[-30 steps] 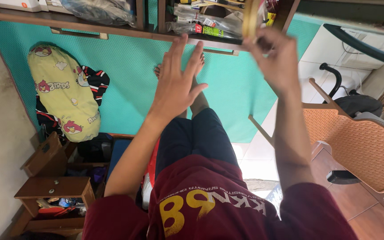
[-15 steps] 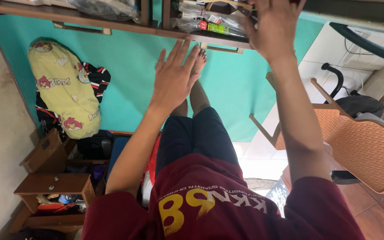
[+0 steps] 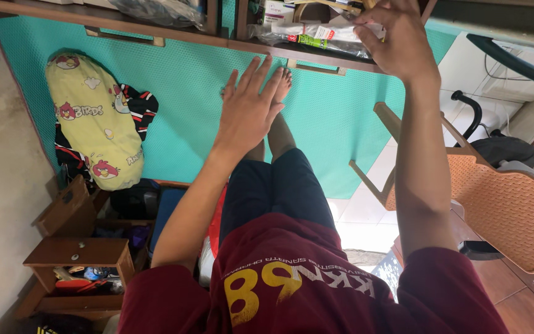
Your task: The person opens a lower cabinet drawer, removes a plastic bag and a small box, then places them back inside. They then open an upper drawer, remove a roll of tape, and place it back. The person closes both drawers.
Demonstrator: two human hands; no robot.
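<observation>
My left hand (image 3: 248, 114) is held out flat in front of me, fingers apart, holding nothing, just below the edge of a wooden shelf (image 3: 156, 34). My right hand (image 3: 394, 40) reaches to the same shelf, fingers curled over a clear plastic packet (image 3: 304, 34) and other small items lying there. Whether it grips anything is hidden by the back of the hand. I wear a maroon shirt and dark shorts, and my bare feet (image 3: 282, 80) stand on a teal mat (image 3: 174, 93).
A yellow cartoon-print pillow (image 3: 94, 117) lies on the mat at the left, over dark clothes. A small wooden drawer unit (image 3: 78, 260) with clutter stands at the lower left. An orange woven chair (image 3: 502, 204) is at the right.
My right hand, which held a yellowish object away from the shelf, has moved up to the shelf. My left hand has stayed open and shifted slightly.
</observation>
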